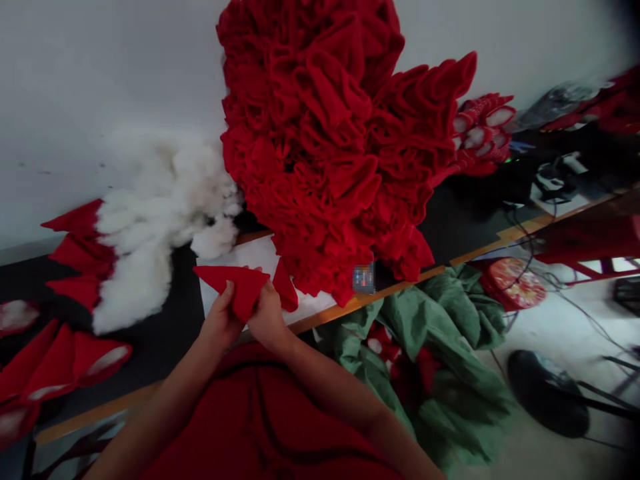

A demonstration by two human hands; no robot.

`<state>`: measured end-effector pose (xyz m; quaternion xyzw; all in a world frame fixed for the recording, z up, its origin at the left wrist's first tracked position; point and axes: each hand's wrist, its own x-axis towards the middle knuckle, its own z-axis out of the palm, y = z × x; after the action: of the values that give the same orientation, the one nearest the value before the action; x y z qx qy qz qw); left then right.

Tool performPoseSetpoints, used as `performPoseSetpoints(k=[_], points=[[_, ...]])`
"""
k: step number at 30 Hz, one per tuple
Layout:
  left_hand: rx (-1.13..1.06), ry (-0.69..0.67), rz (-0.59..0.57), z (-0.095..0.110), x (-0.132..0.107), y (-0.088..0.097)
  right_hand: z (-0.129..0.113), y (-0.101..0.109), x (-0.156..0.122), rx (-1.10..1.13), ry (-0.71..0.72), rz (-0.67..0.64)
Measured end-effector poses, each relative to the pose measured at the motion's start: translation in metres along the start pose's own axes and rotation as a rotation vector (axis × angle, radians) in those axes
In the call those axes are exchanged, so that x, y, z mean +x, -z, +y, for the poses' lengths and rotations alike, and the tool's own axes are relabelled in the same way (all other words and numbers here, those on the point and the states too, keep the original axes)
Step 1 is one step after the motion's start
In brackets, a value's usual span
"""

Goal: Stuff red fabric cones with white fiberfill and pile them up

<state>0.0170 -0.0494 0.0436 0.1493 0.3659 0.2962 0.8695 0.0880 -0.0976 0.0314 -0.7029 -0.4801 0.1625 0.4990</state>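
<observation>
Left hand [223,321] and right hand [269,321] grip a red cone [237,281]
White fluff [145,227] lies leftward; a red cloth heap [320,147] rises beyond.

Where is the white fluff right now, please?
In the head view, the white fluff lies on the black table, left of the red pile and beyond the left hand.

I read a lane for the left hand [223,320] along the black tabletop [163,340], between white stuffing [160,207] and the front edge [100,410] (red cones [95,353] pinch its far end); straight ahead, the tall red fabric heap [325,133] walls me off; to the right, green cloth [465,387] bulges beside the edge.
</observation>
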Motion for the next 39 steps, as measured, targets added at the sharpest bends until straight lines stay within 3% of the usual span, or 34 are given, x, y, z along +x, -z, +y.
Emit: performPoseSetpoints(k=[8, 15, 20, 25, 29, 35, 39], points=[[-0.019, -0.135, 0.057, -0.001, 0.001, -0.009, 0.007, 0.005, -0.012, 0.224, -0.137, 0.153], [0.113, -0.173, -0.013, -0.010, -0.003, -0.005, 0.011, 0.011, -0.028, 0.393, -0.235, 0.047], [0.160, -0.135, -0.052, -0.022, -0.007, -0.013, 0.015, 0.021, -0.031, 0.411, -0.235, 0.054], [0.147, -0.066, 0.020, -0.036, -0.003, -0.026, 0.031, 0.036, -0.025, 0.498, -0.293, -0.014], [0.167, -0.088, 0.089, -0.047, 0.003, -0.039, 0.044, 0.051, -0.019, 0.614, -0.340, -0.017], [0.217, -0.143, 0.178, -0.070, 0.008, -0.062, 0.062, 0.075, -0.013, 0.554, -0.192, -0.102], [0.142, -0.171, 0.261, -0.082, 0.016, -0.072, 0.070, 0.094, -0.010, 0.452, -0.107, -0.226]])
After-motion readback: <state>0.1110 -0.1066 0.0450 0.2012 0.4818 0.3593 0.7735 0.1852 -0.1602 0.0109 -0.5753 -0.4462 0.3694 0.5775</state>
